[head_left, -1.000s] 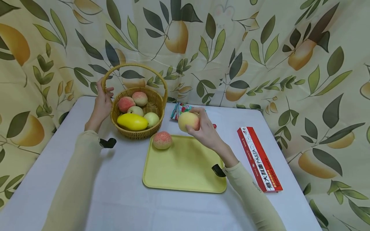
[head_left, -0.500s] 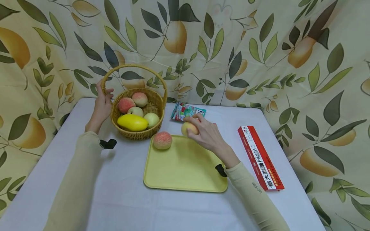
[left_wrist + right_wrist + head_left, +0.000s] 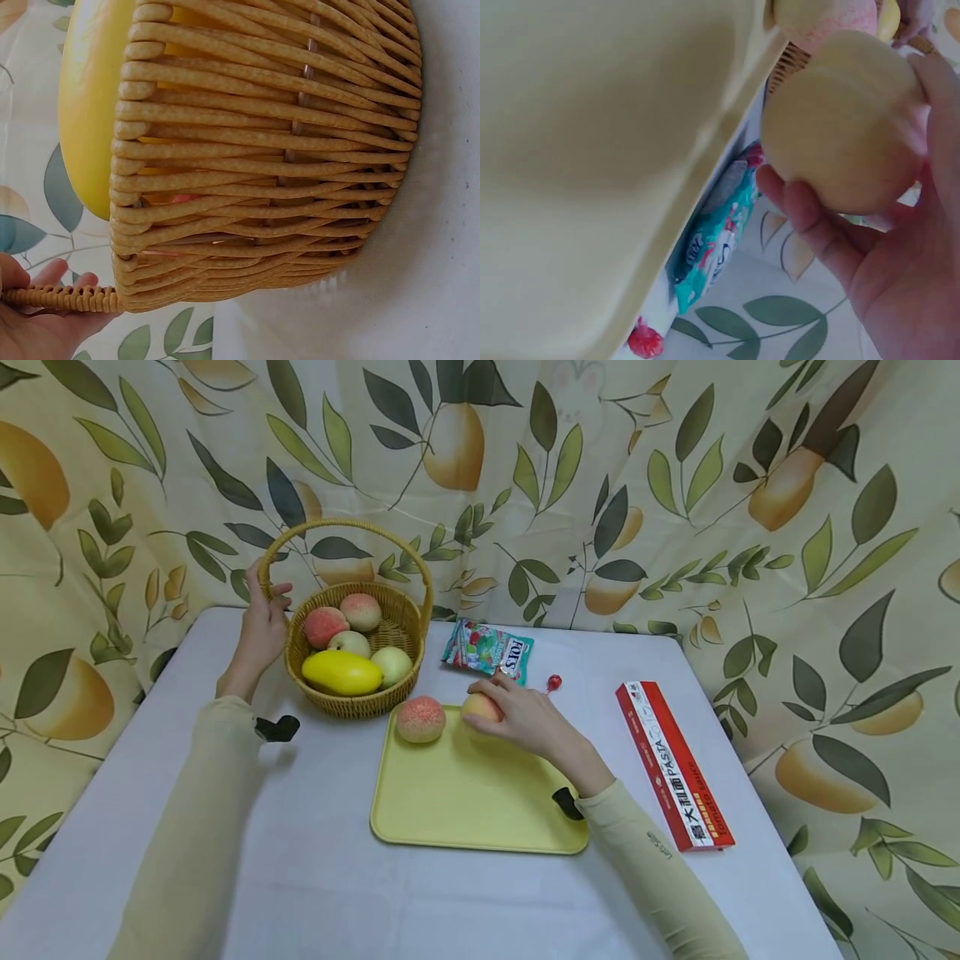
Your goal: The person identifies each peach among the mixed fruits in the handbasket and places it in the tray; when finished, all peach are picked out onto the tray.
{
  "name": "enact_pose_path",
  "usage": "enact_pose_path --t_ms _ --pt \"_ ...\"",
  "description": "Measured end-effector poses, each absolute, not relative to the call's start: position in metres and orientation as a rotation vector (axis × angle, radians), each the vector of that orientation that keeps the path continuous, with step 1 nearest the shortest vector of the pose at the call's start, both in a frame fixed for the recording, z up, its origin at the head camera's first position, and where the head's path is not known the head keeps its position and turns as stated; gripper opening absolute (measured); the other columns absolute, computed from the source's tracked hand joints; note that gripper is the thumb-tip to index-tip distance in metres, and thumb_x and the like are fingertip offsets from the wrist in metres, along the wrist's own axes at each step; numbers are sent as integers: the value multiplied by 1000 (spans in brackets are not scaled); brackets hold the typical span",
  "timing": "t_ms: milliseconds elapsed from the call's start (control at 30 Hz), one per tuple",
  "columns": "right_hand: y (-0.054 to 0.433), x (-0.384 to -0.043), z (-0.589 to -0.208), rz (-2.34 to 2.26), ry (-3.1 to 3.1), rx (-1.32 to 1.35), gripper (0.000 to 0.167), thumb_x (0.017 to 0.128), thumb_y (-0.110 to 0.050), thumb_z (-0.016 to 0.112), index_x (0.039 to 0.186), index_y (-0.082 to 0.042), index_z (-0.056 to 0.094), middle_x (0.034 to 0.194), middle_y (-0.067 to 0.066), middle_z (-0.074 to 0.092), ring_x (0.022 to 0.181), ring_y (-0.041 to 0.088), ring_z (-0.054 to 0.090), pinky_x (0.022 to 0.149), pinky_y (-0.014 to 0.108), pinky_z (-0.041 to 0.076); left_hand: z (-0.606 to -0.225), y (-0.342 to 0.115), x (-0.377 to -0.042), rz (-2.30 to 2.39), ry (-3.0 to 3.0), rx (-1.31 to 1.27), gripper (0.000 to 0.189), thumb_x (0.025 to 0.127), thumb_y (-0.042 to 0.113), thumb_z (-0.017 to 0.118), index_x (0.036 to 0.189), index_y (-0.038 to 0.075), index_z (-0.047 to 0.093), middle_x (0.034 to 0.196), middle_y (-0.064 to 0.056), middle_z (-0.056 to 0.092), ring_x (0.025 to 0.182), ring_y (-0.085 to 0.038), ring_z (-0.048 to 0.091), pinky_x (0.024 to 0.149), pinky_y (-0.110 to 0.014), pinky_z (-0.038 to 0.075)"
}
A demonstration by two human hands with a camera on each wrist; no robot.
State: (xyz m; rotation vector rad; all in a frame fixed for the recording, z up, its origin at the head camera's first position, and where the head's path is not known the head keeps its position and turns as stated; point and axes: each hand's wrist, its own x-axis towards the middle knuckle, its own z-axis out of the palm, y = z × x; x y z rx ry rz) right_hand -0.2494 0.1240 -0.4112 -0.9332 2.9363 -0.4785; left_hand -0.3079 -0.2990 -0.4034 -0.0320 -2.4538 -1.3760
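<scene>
My left hand [image 3: 262, 643] holds the side of the handle [image 3: 345, 524] of a wicker basket [image 3: 356, 703]. In the left wrist view, the handle [image 3: 67, 298] passes between thumb and fingers. The basket contains two pink peaches, two pale green round fruits and a long yellow fruit [image 3: 342, 673]. My right hand [image 3: 536, 720] grips a yellow peach with a pink blush [image 3: 482, 707], fingers and thumb around its sides, at the back of a yellow tray [image 3: 480, 806]. A pinkish peach [image 3: 421, 720] sits on the tray's back left corner, left of the held one.
Behind the tray lie a teal snack packet [image 3: 480, 647] and a small red lollipop [image 3: 553, 682]. A red and white pasta box [image 3: 675, 768] lies to the right. A fruit-patterned cloth [image 3: 585, 485] hangs behind the white-covered table [image 3: 315, 893].
My right hand has lowered the yellow peach to the back of the tray, uncovering the snack packet and lollipop. The left hand keeps its hold on the basket handle.
</scene>
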Motion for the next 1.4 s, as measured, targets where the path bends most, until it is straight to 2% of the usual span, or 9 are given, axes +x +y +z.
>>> enact_pose_path --t_ms 167,400,700,900,1267,1333,1400 --pt "124 -250 -415 -466 2902 -916 54 95 -61 63 136 -27 62 126 5 61 84 19 62 66 29 51 -403 -299 -307 -1394 -2465 -27 56 112 11 20 160 30 -1 151 -29 47 133 -46 51 113 -59 41" --pt "122 -249 -422 -422 2861 -915 57 95 -63 60 140 -28 60 129 5 60 94 21 63 75 34 54 -403 -297 -305 -1393 -2457 -23 56 111 10 21 160 28 1 150 -27 49 132 -45 53 112 -58 42" --pt "121 -252 -429 -332 2870 -944 57 95 -64 61 140 -28 60 129 4 60 95 18 60 67 29 49 -403 -295 -304 -1386 -2450 -28 56 111 9 21 160 26 1 150 -29 50 131 -47 53 112 -61 42" --pt "119 -251 -429 -334 2843 -945 59 94 -61 64 141 -26 58 127 3 59 100 20 59 66 32 50 -402 -297 -305 -1411 -2451 -25 56 111 10 20 160 31 0 152 -29 46 135 -49 51 114 -62 41" --pt "118 -248 -431 -276 2863 -955 61 93 -62 64 143 -28 55 130 3 58 112 22 60 77 42 56 -402 -297 -305 -1413 -2457 -10 55 112 11 21 159 30 0 152 -30 46 136 -49 51 116 -62 40" --pt "119 -248 -432 -260 2869 -974 62 94 -63 63 144 -27 55 130 3 58 113 24 60 82 44 57 -401 -297 -305 -1412 -2458 -8 56 112 10 21 159 30 0 152 -30 46 136 -49 51 116 -62 39" --pt "119 -248 -433 -243 2878 -1002 63 94 -63 62 144 -26 54 130 4 58 116 25 60 92 47 56 -401 -297 -305 -1416 -2452 -8 56 112 11 21 159 30 0 152 -30 46 136 -49 51 116 -61 39"
